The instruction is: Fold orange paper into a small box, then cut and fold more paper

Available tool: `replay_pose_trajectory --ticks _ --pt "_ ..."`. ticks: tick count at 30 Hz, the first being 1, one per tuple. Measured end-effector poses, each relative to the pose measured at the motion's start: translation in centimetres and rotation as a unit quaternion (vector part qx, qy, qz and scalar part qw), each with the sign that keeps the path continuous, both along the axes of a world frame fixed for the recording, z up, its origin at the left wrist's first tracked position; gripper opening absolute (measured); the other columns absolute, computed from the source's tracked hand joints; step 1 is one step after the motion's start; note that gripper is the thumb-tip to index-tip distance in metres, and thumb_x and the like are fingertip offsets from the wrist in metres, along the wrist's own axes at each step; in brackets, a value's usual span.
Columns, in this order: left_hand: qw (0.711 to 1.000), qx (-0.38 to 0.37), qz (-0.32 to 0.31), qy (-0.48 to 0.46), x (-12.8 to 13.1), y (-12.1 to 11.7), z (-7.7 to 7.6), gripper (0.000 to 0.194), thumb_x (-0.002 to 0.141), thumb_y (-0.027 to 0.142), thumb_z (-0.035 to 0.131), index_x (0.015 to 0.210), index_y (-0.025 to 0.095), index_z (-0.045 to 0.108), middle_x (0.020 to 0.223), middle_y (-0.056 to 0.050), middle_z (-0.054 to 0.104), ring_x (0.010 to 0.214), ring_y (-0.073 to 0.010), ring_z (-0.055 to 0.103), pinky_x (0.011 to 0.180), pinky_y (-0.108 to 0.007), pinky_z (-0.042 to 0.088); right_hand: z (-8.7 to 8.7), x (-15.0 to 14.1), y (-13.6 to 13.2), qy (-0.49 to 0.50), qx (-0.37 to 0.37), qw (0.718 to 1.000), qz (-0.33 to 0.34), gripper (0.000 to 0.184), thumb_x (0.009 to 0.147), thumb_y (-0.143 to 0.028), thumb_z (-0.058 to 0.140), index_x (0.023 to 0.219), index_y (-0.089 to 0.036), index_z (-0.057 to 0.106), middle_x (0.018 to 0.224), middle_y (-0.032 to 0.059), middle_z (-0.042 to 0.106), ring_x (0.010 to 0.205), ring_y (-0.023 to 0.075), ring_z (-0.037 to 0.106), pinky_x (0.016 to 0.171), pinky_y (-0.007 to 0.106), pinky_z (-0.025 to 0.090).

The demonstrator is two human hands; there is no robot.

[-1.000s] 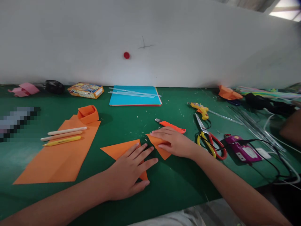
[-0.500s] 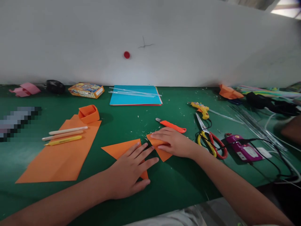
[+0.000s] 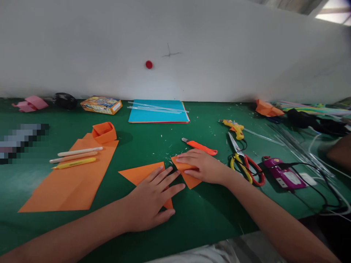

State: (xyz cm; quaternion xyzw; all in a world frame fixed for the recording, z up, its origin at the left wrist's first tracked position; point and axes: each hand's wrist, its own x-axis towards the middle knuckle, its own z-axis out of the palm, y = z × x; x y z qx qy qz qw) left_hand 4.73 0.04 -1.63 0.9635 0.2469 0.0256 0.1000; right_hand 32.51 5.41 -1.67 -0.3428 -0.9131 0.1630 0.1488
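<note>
My left hand [image 3: 153, 199] lies with fingers spread over an orange paper triangle [image 3: 139, 173], whose left point and right edge show past the hand. Just right of it, my right hand [image 3: 201, 166] has its fingers and thumb closed over a smaller piece of folded orange paper [image 3: 191, 180]. Part of that piece is hidden under the fingers. The two paper pieces lie close together, and my left fingertips come near the smaller one. Behind my right hand is an orange utility knife [image 3: 203, 147] with its blade tip out.
Large orange sheets [image 3: 71, 186] at left carry several pens [image 3: 75, 163] and a folded orange paper ring [image 3: 104, 132]. Scissors [image 3: 246, 162], a yellow glue gun [image 3: 233, 128] and a purple power strip [image 3: 283, 173] with cords lie right. Blue sheets [image 3: 156, 116] sit by the wall.
Both hands and the paper pieces stay almost in place. The whole view has shifted very slightly.
</note>
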Motion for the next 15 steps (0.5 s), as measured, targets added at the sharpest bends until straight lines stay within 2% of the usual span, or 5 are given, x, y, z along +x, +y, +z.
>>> replay_pose_trajectory --ticks 15 --pt "1.000 0.004 0.000 -0.012 -0.08 0.08 0.04 0.062 0.098 0.046 0.057 0.155 0.027 0.042 0.167 -0.011 0.031 0.153 -0.0357 0.029 0.124 -0.056 0.022 0.36 0.46 0.01 0.013 -0.030 0.999 -0.018 0.057 0.098 -0.030 0.060 0.153 -0.032 0.047 0.152 0.0058 0.055 0.142 0.0265 0.049 0.120 0.054 0.037"
